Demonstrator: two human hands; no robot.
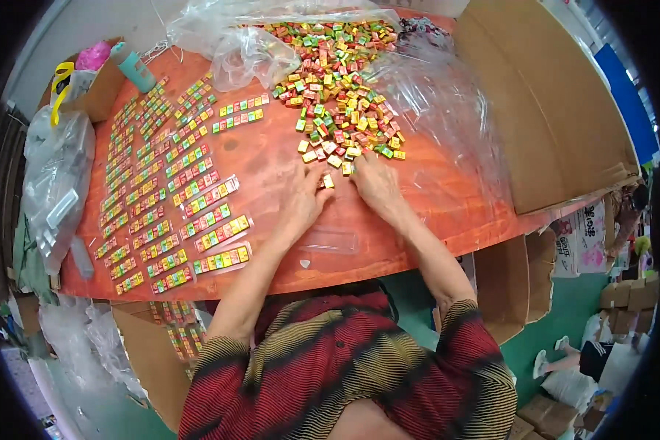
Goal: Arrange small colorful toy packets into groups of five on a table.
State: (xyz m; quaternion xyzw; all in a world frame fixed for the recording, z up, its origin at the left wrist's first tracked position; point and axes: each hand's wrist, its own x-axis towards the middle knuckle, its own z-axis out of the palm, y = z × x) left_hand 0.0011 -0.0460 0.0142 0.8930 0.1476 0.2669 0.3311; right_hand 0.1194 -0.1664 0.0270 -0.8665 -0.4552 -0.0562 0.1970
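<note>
Between the thumb and fingers of my left hand (305, 196) is a small yellow box (328, 180). My right hand (378, 183) is at the near edge of a heap of small red, yellow and green boxes (345, 110), its curled fingertips against another small yellow box (347, 169). That hand's fingertips are partly hidden. Just in front of me lies a clear plastic tray (328, 242) on the red table (293, 268). To the left, many filled trays (221, 233) stand in rows, each holding a line of the coloured boxes.
Clear plastic sheeting (447, 110) lies right of the heap, beside a large cardboard box (550, 103). A teal bottle (133, 67) stands at the far left. Plastic bags (57, 183) hang at the left edge. Below the table is an open carton (150, 352) with more filled trays.
</note>
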